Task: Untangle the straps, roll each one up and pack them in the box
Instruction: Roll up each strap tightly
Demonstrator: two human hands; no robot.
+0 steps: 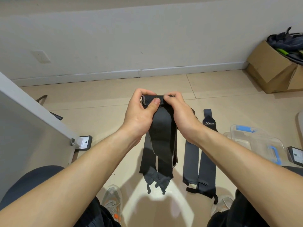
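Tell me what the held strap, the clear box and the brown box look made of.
The strap: matte black fabric, likely elastic; it hangs limp, ends frayed. The clear box: see-through plastic, glossy by its glints. The brown box: matte cardboard, by its colour and folded flaps.

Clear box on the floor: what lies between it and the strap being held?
Two dark straps lie flat side by side on the floor there, shown in the head view.
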